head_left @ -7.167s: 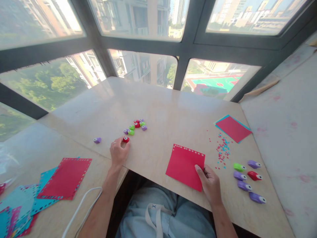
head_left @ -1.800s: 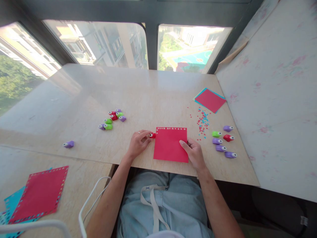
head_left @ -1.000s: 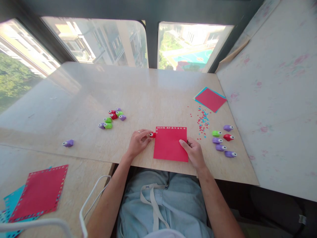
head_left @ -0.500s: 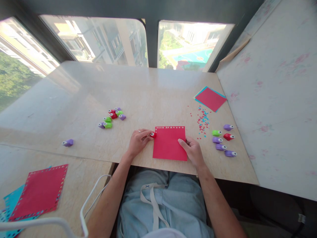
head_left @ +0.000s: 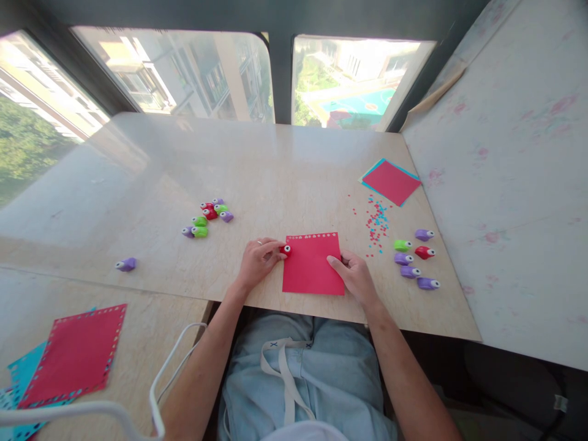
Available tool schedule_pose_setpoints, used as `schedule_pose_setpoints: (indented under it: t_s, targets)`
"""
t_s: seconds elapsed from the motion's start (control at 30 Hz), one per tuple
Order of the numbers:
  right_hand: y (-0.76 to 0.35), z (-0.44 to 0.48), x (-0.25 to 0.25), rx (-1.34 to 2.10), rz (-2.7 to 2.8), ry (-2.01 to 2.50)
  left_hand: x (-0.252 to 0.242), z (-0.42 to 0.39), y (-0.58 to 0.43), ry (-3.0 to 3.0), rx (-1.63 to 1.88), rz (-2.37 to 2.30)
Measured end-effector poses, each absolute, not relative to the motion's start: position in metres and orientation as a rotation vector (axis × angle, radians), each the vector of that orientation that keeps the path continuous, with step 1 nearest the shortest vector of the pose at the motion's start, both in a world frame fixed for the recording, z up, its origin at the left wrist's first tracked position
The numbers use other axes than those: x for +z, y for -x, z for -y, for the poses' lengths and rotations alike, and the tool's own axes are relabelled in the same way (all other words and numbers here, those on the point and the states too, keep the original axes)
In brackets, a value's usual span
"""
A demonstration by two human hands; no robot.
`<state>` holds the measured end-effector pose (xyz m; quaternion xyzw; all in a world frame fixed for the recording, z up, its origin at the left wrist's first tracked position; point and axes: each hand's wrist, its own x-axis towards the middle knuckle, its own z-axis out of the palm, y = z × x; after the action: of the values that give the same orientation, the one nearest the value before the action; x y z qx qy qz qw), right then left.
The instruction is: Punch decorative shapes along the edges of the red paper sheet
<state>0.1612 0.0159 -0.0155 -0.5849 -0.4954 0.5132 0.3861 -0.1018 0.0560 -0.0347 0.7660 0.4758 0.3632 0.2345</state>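
A square sheet of red paper (head_left: pixel 310 269) lies before me, a row of small punched holes along its far edge. My right hand (head_left: pixel 356 275) pinches its right side, thumb on top. At the left edge of the sheet, near the far left corner, sits a small red craft punch (head_left: pixel 286 250) with a white round top. My left hand (head_left: pixel 261 260) has its fingers closed on that punch. Whether the paper is inside the punch's slot I cannot tell.
Several punches (head_left: pixel 199 232) cluster at the left, and more punches (head_left: pixel 404 260) at the right. One purple punch (head_left: pixel 125 264) stands alone. Red and blue confetti (head_left: pixel 377 223) lies below a paper stack (head_left: pixel 392 182). Punched sheets (head_left: pixel 76 355) and a white cable (head_left: pixel 154 380) are at lower left.
The red paper has slid slightly left, toward the punch, and tilted a little. My right hand moved left with it. The punch in my left hand now overlaps the sheet's edge more.
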Motion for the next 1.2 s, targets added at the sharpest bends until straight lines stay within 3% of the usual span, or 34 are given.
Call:
schedule_pose_setpoints:
  t_s: [1.2]
  targets:
    - [-0.1643,-0.0137,-0.0101,1.432,1.18,1.533,-0.0308,-0.0505,0.1039,-2.177,0.902,-1.417]
